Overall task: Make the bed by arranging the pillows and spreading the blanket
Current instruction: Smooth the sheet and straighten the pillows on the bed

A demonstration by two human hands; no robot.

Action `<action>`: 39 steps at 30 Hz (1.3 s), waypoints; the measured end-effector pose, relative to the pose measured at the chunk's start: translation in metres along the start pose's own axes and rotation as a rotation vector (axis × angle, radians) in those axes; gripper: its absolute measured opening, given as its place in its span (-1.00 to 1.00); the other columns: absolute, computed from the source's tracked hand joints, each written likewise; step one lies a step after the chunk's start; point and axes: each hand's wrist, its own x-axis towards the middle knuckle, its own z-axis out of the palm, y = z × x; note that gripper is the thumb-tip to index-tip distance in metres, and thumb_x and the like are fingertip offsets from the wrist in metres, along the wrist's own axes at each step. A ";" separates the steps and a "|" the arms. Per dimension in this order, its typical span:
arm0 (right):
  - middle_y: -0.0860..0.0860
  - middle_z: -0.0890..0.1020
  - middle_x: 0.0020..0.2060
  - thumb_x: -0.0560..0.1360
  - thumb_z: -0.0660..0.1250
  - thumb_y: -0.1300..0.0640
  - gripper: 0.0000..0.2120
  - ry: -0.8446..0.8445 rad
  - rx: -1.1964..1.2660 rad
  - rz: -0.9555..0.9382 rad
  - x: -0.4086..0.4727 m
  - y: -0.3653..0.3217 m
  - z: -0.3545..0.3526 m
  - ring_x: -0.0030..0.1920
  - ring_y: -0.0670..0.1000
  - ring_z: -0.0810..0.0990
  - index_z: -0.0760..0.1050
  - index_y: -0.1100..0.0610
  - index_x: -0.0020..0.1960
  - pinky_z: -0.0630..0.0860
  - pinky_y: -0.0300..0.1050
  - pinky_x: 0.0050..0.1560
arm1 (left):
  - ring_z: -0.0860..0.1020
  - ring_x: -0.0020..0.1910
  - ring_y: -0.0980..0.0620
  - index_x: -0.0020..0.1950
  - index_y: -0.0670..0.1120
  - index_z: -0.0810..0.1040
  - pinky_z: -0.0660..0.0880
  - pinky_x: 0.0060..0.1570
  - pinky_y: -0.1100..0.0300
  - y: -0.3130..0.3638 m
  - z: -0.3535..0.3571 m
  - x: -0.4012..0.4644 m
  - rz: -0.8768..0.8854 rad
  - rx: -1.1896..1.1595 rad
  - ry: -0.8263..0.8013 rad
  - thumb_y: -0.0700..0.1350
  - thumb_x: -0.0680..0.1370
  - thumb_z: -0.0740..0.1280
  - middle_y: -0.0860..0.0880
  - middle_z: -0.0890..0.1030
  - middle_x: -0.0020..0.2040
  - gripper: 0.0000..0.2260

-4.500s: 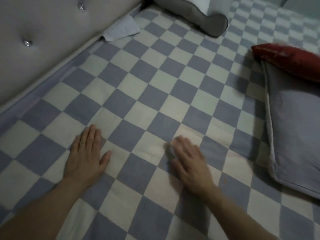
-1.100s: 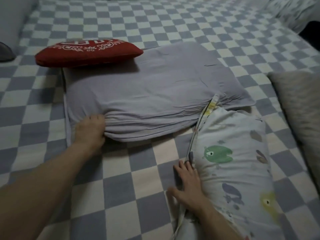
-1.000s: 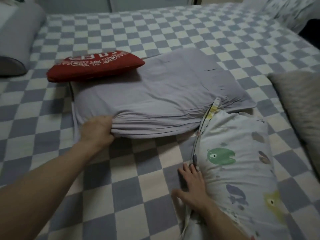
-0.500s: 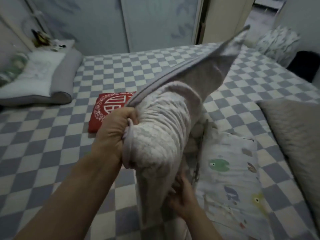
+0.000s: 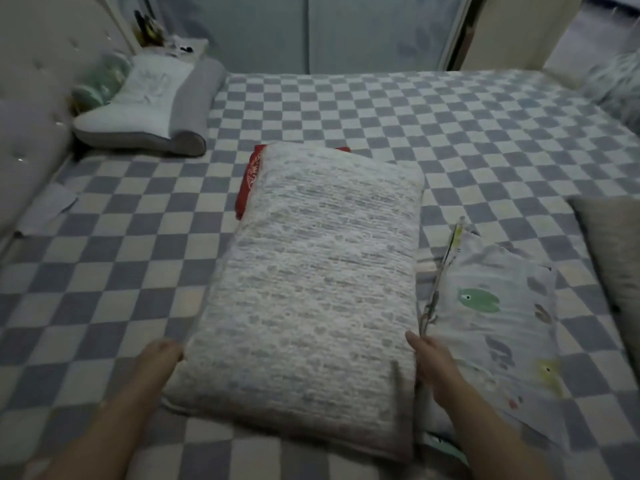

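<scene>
Currently the textured pillow (image 5: 311, 282) is gripped, seemingly, by left hand (image 5: 157, 358) and right hand (image 5: 433, 365); carrying toward 11 o'clock headboard (image 5: 31, 116) is needed.

We see a nubby, matt white textured-cloth pillow (image 5: 311, 271) — on smooth woven blue-and-cream checked bed sheet (image 5: 450, 133) — tufted padded headboard (image 5: 31, 133).

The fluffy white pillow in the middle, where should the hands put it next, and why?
Probably lift the white pillow and carry it toward the headboard. Both hands, left hand and right hand, hold its near corners. It lies mid-bed, partly covering the red cushion, while the contoured pillow already sits by the headboard.
</scene>
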 end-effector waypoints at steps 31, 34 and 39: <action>0.11 0.68 -0.10 0.39 0.44 0.27 -0.75 -0.091 0.348 -0.523 -0.148 -0.144 0.206 -0.19 0.02 0.67 0.59 0.21 0.07 0.64 -0.08 -0.23 | 0.57 -0.02 -0.23 0.08 -0.24 0.59 0.36 -0.16 0.12 0.080 -0.167 0.000 0.467 0.121 0.685 0.04 0.49 0.36 -0.27 0.63 0.03 -0.64; 0.00 0.71 -0.22 0.40 0.43 0.26 -0.77 -0.236 0.258 -0.544 -0.155 -0.127 0.272 -0.22 -0.04 0.68 0.58 0.16 0.06 0.63 -0.14 -0.29 | 0.50 0.17 -0.30 0.27 -0.24 0.49 0.44 0.10 -0.05 0.008 -0.216 0.018 0.365 0.183 0.784 0.07 0.49 0.36 -0.31 0.55 0.19 -0.51; 0.06 0.51 0.27 0.37 0.46 -0.05 -0.41 -0.496 -0.233 -0.346 -0.146 -0.032 0.368 0.21 0.12 0.51 0.38 0.09 0.33 0.50 -0.09 0.12 | 0.22 0.42 -0.27 0.53 -0.07 0.03 0.25 0.36 -0.14 -0.135 -0.277 0.072 -0.046 0.579 0.546 0.01 0.53 0.30 -0.24 0.21 0.47 -0.33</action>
